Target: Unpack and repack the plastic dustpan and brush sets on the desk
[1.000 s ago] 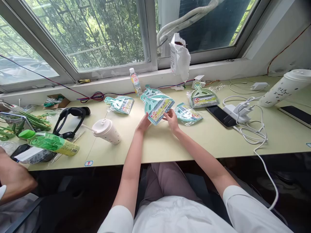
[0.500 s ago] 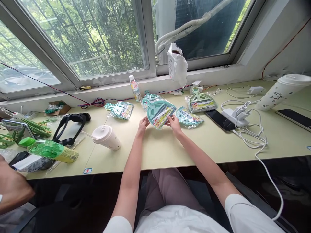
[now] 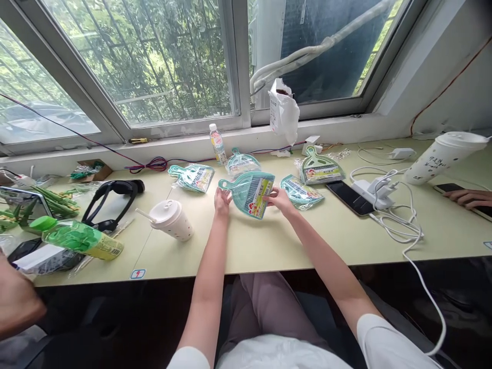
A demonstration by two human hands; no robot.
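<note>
Between my hands, above the table, is a packaged teal mini dustpan and brush set (image 3: pixel 246 192) with a printed card. My left hand (image 3: pixel 222 200) is closed at the handle end, at its left. On the right, my right hand (image 3: pixel 279 200) pinches the card edge, thumb in front; its other fingers are partly hidden behind. More packaged dustpan sets lie around it: one behind (image 3: pixel 243 163), one to the left (image 3: pixel 194 177), one just right of my right hand (image 3: pixel 301 191), and one farther right (image 3: pixel 321 166).
A lidded cup with a straw (image 3: pixel 171 220) stands left of my left arm, near a green-capped bottle (image 3: pixel 79 238) and a black headset (image 3: pixel 112 202). To the right lie a phone (image 3: pixel 350 197) and a power strip with white cables (image 3: pixel 372 189). Other people's hands (image 3: pixel 467 197) show at both sides.
The held dustpan set has turned so its handle points left, and it has come slightly nearer. The set behind it shows more. Another person's hand has appeared at the far right phone.
</note>
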